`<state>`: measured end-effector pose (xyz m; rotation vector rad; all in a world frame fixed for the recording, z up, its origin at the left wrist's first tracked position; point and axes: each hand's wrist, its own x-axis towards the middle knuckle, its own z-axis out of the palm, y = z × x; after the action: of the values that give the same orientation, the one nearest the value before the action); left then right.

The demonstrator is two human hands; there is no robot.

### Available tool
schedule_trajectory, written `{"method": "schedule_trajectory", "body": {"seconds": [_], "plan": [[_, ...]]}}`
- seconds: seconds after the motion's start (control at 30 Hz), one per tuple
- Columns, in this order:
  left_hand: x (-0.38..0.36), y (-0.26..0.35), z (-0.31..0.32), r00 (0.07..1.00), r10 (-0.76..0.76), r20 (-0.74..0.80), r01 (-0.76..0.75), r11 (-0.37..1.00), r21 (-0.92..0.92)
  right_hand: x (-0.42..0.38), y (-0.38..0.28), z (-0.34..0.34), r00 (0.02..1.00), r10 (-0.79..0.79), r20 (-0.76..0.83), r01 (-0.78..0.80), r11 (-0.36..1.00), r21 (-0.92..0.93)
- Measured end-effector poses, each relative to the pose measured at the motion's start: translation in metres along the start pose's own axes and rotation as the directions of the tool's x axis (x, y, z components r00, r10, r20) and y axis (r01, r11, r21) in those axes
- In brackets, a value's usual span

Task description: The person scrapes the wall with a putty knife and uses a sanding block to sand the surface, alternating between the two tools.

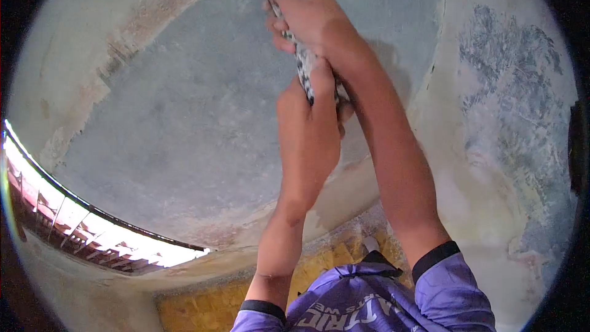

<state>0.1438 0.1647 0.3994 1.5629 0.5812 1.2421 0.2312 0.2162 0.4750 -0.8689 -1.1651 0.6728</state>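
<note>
Wall (184, 117) showing grey patch, worn edges. Patterned cloth (303, 66) spanning both hands: right hand (310, 15) clenching upper part, left hand (307, 129) pinching lower. Handling appearing underway, remaining extent unclear.

So from my end of the head cam, I'm looking at some kind of worn indoor room, pretty rough shape tbh. The big blue-grey wall patch (184, 117) in front of me has ragged edges, and the pale, stained plaster (150, 21) around it is scuffed brown in spots. Over on the right there's another wall area with blotchy blue-grey paint (510, 74). On the left I've got a long window opening (114, 233) with bars across it, glaring with daylight. Floor's yellowish (203, 310), with a speckled grey edge. Could be a house or something else, can't tell which.
</note>
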Motion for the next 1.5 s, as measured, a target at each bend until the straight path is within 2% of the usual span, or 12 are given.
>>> {"method": "schedule_trajectory", "body": {"seconds": [0.4, 0.43, 0.53, 0.6, 0.7, 0.8, 0.9, 1.03, 1.2, 1.27, 1.37, 1.5], "plan": [[0.002, -0.008, -0.005, 1.0, 0.016, 0.017, -0.016, 1.0, -0.009, -0.012, -0.002, 0.003, 1.0, 0.016, 0.023, -0.014, 0.998, -0.064], [0.003, -0.009, -0.006, 1.0, 0.001, 0.017, -0.001, 1.0, -0.024, -0.008, -0.004, 0.004, 1.0, -0.012, 0.002, 0.012, 0.997, -0.07], [0.024, 0.006, -0.013, 0.975, 0.22, 0.038, -0.223, 0.958, 0.179, 0.012, -0.007, 0.008, 0.993, -0.109, -0.042, 0.108, 0.994, -0.022], [0.023, 0.019, -0.017, 0.987, 0.154, 0.048, -0.159, 0.977, 0.146, 0.027, -0.014, 0.012, 0.965, -0.258, -0.054, 0.261, 0.963, 0.068], [0.01, 0.011, -0.013, 0.999, 0.04, 0.037, -0.044, 0.991, 0.127, 0.005, -0.01, 0.003, 0.998, -0.057, -0.009, 0.057, 0.996, -0.075], [-0.036, -0.045, -0.013, 0.994, -0.081, 0.073, 0.074, 0.993, 0.095, -0.05, 0.035, -0.011, 0.997, -0.002, -0.081, -0.014, 0.979, -0.205], [-0.091, -0.113, -0.012, 0.971, -0.208, 0.122, 0.191, 0.972, 0.139, -0.112, 0.095, -0.034, 0.987, 0.156, -0.028, -0.156, 0.988, 0.01], [-0.144, -0.19, -0.017, 0.894, -0.416, 0.166, 0.397, 0.908, 0.136, -0.185, 0.188, -0.064, 0.899, 0.433, -0.06, -0.374, 0.834, 0.407], [-0.187, -0.227, 0.004, 0.81, -0.557, 0.185, 0.522, 0.827, 0.208, -0.235, 0.216, -0.101, 0.787, 0.616, 0.032, -0.543, 0.669, 0.507], [-0.19, -0.224, 0.022, 0.776, -0.615, 0.141, 0.588, 0.786, 0.191, -0.236, 0.215, -0.113, 0.78, 0.625, 0.037, -0.556, 0.665, 0.499], [-0.183, -0.219, 0.048, 0.878, -0.478, 0.023, 0.452, 0.843, 0.291, -0.227, 0.209, -0.129, 0.799, 0.599, 0.047, -0.558, 0.711, 0.427], [-0.168, -0.229, 0.067, 0.852, -0.519, 0.07, 0.502, 0.847, 0.174, -0.201, 0.186, -0.137, 0.807, 0.591, -0.003, -0.572, 0.783, 0.242]]}}
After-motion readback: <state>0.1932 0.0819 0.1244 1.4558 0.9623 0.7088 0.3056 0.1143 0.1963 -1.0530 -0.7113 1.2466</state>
